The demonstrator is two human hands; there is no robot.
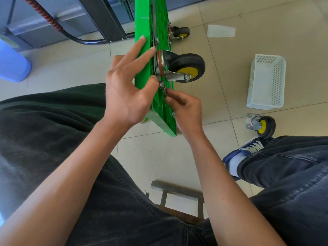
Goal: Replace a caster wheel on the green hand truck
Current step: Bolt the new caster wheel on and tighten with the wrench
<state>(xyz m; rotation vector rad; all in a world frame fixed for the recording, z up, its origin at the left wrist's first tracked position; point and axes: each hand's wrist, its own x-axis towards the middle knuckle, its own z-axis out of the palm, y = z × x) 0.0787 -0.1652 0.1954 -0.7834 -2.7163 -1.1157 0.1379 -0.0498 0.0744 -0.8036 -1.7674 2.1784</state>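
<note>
While left hand steadies green platform, right hand pinches nut below caster.

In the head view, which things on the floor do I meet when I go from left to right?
Blue bin → green hand truck → mounted caster wheel → white paper → loose caster wheel and white basket, which overlap in position.

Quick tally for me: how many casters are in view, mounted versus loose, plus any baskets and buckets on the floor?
Casters mounted on the truck: 2, the near one and the far one
Loose casters on the floor: 1
White baskets: 1
Blue buckets: 1
Total: 5
</note>
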